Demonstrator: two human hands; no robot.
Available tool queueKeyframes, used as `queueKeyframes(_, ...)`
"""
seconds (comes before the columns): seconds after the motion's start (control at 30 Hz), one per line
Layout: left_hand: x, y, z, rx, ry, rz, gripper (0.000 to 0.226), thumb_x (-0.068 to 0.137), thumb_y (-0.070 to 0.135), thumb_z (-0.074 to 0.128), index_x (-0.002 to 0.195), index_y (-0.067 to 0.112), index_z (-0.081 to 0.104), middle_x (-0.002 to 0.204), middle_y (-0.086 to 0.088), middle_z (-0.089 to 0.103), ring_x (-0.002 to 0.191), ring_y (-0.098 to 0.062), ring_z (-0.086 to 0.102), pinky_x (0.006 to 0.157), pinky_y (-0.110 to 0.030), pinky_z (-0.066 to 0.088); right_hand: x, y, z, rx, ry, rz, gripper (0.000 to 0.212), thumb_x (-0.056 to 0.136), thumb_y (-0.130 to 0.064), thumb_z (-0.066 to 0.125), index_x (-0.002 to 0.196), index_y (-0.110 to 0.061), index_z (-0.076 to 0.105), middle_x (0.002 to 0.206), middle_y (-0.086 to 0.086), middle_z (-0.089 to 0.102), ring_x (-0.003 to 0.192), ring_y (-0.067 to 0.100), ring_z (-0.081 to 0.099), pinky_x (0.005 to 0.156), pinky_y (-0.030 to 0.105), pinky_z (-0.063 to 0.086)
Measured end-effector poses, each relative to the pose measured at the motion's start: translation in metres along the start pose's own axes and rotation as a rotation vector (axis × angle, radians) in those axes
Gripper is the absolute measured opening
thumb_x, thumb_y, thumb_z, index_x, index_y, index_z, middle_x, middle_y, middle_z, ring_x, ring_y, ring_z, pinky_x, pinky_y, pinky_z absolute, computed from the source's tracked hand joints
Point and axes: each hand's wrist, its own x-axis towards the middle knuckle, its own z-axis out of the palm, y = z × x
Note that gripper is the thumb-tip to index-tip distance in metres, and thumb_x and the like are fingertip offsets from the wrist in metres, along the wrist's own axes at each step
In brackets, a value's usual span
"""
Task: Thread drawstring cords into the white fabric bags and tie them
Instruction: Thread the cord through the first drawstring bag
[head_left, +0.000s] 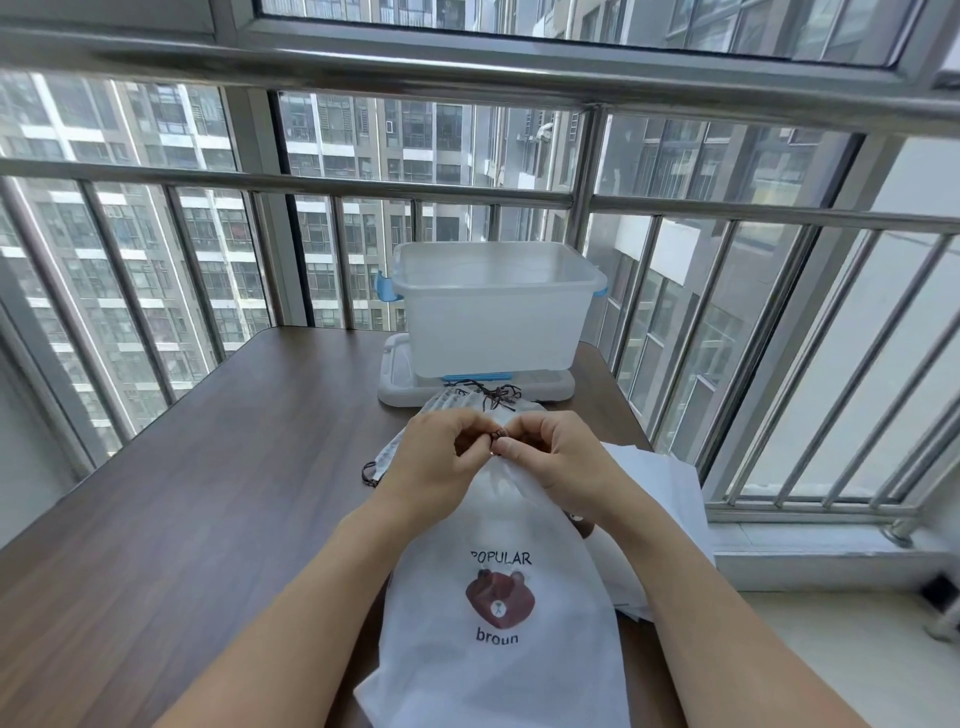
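A: White non-woven bag (498, 613), bear print, lies on the wooden table (208, 493) right in front of the person. Its mouth is bunched up between both hands.

B: Step?

A: Tying, I'd say. Dark brown cord (497, 435) sits at the gathered mouth. Left hand (436, 457) pinches it with thumb and forefinger curled in; right hand (545, 452) pinches it from the other side, fingertips nearly touching the left's. Both sets of fingers clamped on the cord, not apart.

B: Knot done?

A: Can't tell, too small and half covered by the fingers. Next move probably calls for pulling the two ends apart to snug the knot while keeping the fabric gathered. Thin cord, slips easily.

B: Other bags?

A: Stack of unthreaded white bags (660, 499) under and right of the right forearm. Finished bags (457, 402) with brown cords piled just beyond the hands, touching the lid.

B: Containers?

A: Translucent plastic bin (493, 312), blue clips, standing on its own lid (395, 384) at the far table edge. Looks like nothing is inside, though the walls are cloudy. Finished pile is outside it, not in it.
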Motion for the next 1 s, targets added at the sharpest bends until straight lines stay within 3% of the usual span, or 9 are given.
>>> queueKeyframes(0.2, 0.000, -0.006, -0.001, 0.020, -0.128, -0.060, 0.018, 0.097, 0.013, 0.057, 0.088, 0.025, 0.067, 0.074, 0.010, 0.064, 0.064, 0.001, 0.051, 0.061, -0.013, 0.041, -0.001, -0.002, 0.000, -0.135, 0.062, -0.026, 0.020, 0.093, -0.019, 0.071, 0.074, -0.025, 0.070, 0.061, -0.015, 0.059, 0.056, 0.001, 0.046, 0.058, 0.018, 0.037)
queueKeyframes(0.3, 0.002, -0.009, 0.000, 0.032, -0.189, -0.105, 0.024, 0.102, 0.017, 0.050, 0.081, 0.024, 0.059, 0.066, 0.010, 0.051, 0.056, 0.000, 0.042, 0.056, -0.017, 0.035, -0.002, -0.006, -0.001, -0.224, 0.134, -0.037, 0.014, 0.090, -0.018, 0.074, 0.076, -0.016, 0.072, 0.057, -0.011, 0.057, 0.052, 0.002, 0.046, 0.055, 0.014, 0.034)
queueKeyframes(0.4, 0.003, -0.008, 0.000, -0.084, -0.220, -0.187, 0.030, 0.104, 0.017, 0.047, 0.075, 0.023, 0.054, 0.062, 0.011, 0.044, 0.051, -0.001, 0.036, 0.053, -0.020, 0.031, -0.002, -0.007, -0.004, -0.198, 0.184, -0.060, 0.007, 0.088, -0.019, 0.077, 0.087, -0.016, 0.072, 0.056, -0.004, 0.056, 0.051, 0.005, 0.043, 0.054, 0.015, 0.034)
queueKeyframes(0.53, 0.002, -0.009, 0.000, -0.254, -0.263, -0.278, 0.027, 0.104, 0.016, 0.046, 0.080, 0.017, 0.059, 0.063, 0.010, 0.043, 0.057, -0.006, 0.036, 0.056, -0.023, 0.031, -0.003, -0.009, -0.003, -0.164, 0.145, -0.069, 0.007, 0.091, -0.015, 0.073, 0.096, -0.018, 0.078, 0.059, -0.014, 0.061, 0.055, 0.003, 0.050, 0.058, 0.013, 0.038)
queueKeyframes(0.63, 0.002, -0.009, 0.002, -0.255, -0.238, -0.258, 0.028, 0.103, 0.014, 0.049, 0.079, 0.018, 0.061, 0.064, 0.009, 0.047, 0.059, -0.006, 0.039, 0.058, -0.023, 0.033, -0.003, -0.009, -0.005, -0.123, 0.163, -0.068, 0.008, 0.090, -0.012, 0.073, 0.088, -0.014, 0.080, 0.075, -0.009, 0.075, 0.070, 0.011, 0.068, 0.067, 0.018, 0.049)
queueKeyframes(0.77, 0.000, -0.008, 0.005, -0.187, -0.118, -0.219, 0.021, 0.100, 0.015, 0.057, 0.082, 0.016, 0.069, 0.065, 0.011, 0.058, 0.057, 0.001, 0.048, 0.060, -0.016, 0.038, -0.002, -0.006, -0.005, -0.148, 0.163, -0.023, 0.010, 0.093, -0.014, 0.071, 0.086, -0.013, 0.078, 0.078, -0.002, 0.076, 0.072, 0.011, 0.068, 0.068, 0.021, 0.051)
queueKeyframes(0.87, -0.002, -0.006, 0.004, -0.082, -0.035, -0.167, 0.015, 0.097, 0.016, 0.062, 0.087, 0.015, 0.073, 0.067, 0.010, 0.064, 0.058, 0.004, 0.053, 0.058, -0.011, 0.040, -0.002, -0.006, -0.003, -0.059, 0.090, 0.067, 0.015, 0.098, -0.016, 0.065, 0.090, -0.010, 0.077, 0.080, 0.000, 0.074, 0.070, 0.005, 0.062, 0.066, 0.020, 0.048)
queueKeyframes(1.0, -0.002, 0.000, 0.003, -0.094, -0.023, -0.117, 0.015, 0.096, 0.011, 0.062, 0.087, 0.015, 0.073, 0.071, 0.008, 0.068, 0.062, 0.004, 0.056, 0.062, -0.010, 0.043, -0.004, -0.008, -0.009, 0.328, -0.045, 0.304, 0.027, 0.102, -0.020, 0.060, 0.100, 0.004, 0.070, 0.077, 0.014, 0.057, 0.050, 0.008, 0.045, 0.044, 0.016, 0.033)
